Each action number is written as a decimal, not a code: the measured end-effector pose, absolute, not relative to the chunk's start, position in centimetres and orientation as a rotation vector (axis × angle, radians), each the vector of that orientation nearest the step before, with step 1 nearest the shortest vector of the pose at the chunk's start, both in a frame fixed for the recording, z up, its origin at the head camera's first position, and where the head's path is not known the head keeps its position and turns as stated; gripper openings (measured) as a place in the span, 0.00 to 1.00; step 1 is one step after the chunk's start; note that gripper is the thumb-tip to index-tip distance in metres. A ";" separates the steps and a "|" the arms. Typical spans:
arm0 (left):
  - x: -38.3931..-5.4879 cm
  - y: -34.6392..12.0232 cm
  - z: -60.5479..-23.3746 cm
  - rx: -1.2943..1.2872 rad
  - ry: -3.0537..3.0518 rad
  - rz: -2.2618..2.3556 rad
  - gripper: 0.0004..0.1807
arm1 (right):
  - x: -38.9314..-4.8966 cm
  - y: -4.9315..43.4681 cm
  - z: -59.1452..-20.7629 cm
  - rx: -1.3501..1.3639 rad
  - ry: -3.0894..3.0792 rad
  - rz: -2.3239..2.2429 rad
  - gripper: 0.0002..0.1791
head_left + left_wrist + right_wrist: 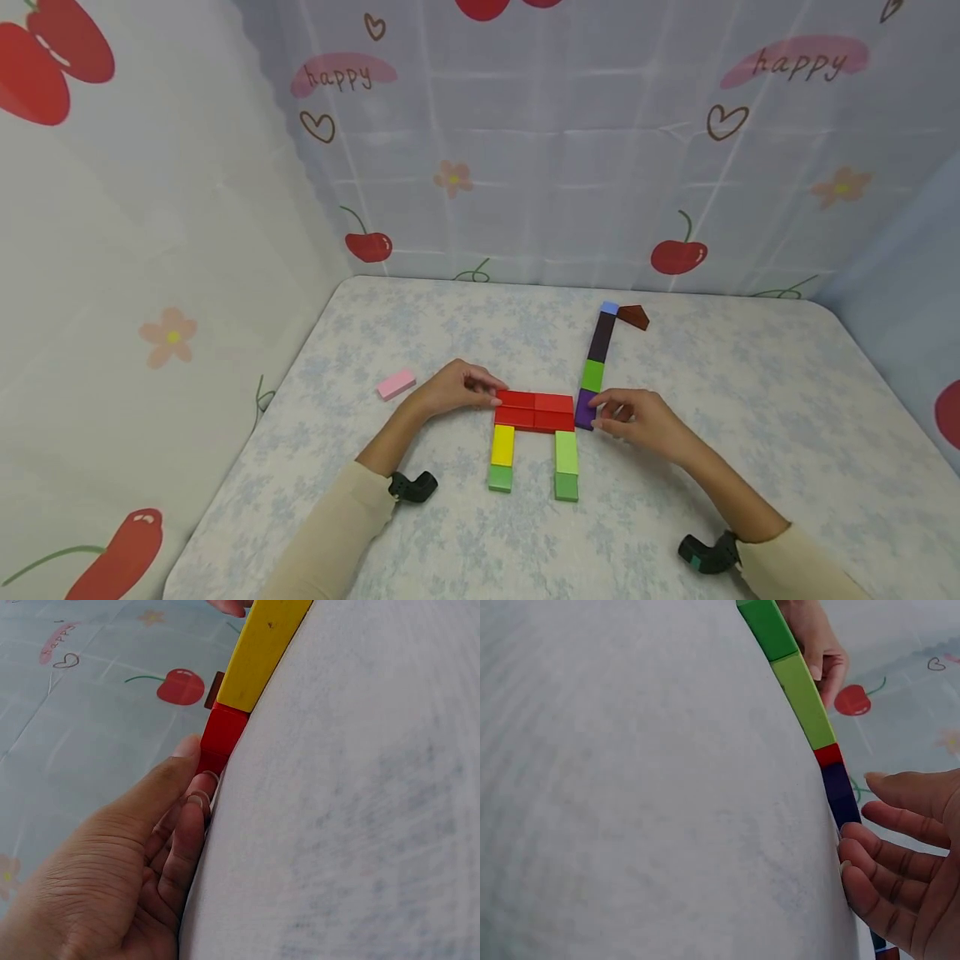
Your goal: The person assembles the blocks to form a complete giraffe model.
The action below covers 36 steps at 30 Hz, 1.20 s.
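Several red blocks (553, 403) lie flat together as a rectangle in the head view. Below it extend a yellow block (502, 446) and a light green block (566, 452), each with a green block at its lower end. My left hand (459, 388) touches the rectangle's left end with its fingertips; in the left wrist view its thumb and fingers meet the red block (223, 729). My right hand (647, 423) has loosely bent fingers against the right side of a purple block (585, 408). That block stands at the rectangle's right end, beneath a green block (592, 376).
Farther up the slanting column are a dark block (602, 337), a small blue block (610, 307) and a brown angular block (633, 317). A pink block (396, 384) lies apart, left of my left hand. A printed curtain (525, 150) hangs behind the table (450, 333).
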State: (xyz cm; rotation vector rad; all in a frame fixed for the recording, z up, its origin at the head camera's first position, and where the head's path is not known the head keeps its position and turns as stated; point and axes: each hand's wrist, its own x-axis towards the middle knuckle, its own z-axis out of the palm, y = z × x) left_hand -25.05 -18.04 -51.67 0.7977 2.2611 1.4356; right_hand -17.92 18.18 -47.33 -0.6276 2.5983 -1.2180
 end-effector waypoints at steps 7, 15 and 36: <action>-25.2 -18.2 -51.8 0.823 2.267 1.434 0.12 | -18.1 18.2 -47.9 -0.655 2.562 -1.228 0.16; -25.1 -18.2 -51.7 0.830 2.267 1.427 0.13 | -18.3 18.6 -48.4 -0.680 2.519 -1.241 0.17; -25.1 -19.6 -48.1 0.767 2.369 1.393 0.15 | -18.4 18.8 -48.9 -0.686 2.499 -1.296 0.15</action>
